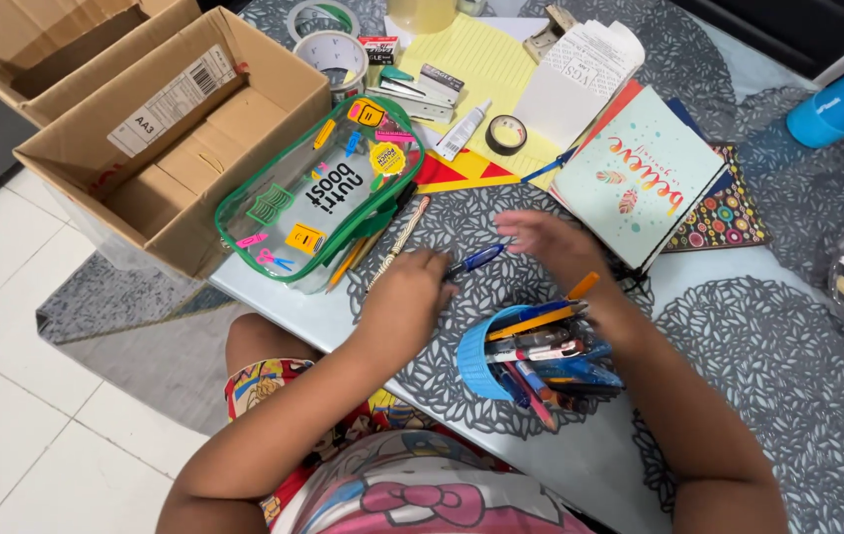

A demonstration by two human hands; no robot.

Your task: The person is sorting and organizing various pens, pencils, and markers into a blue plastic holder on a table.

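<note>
A blue pen (474,259) is gripped by the closed fingers of the left hand (407,295), its tip pointing right and slightly away across the patterned table (788,366). The right hand (551,242) is held just beyond the pen's tip, fingers spread and blurred, with nothing seen in its grasp. Just near of both hands, a blue cup (481,361) is lying tipped on its side, with pens and pencils (551,356) spilling out of it to the right. To the left of the left hand, a clear zip pouch (318,198) with green trim is laid on the table, a few pencils beside it. Further left, an open cardboard box (175,138) is placed at the table's edge. To the far right of the right hand, a pale notebook (640,178) is stacked on a dotted one (724,213), and a yellow pad (476,69) is seen at the far side.
</note>
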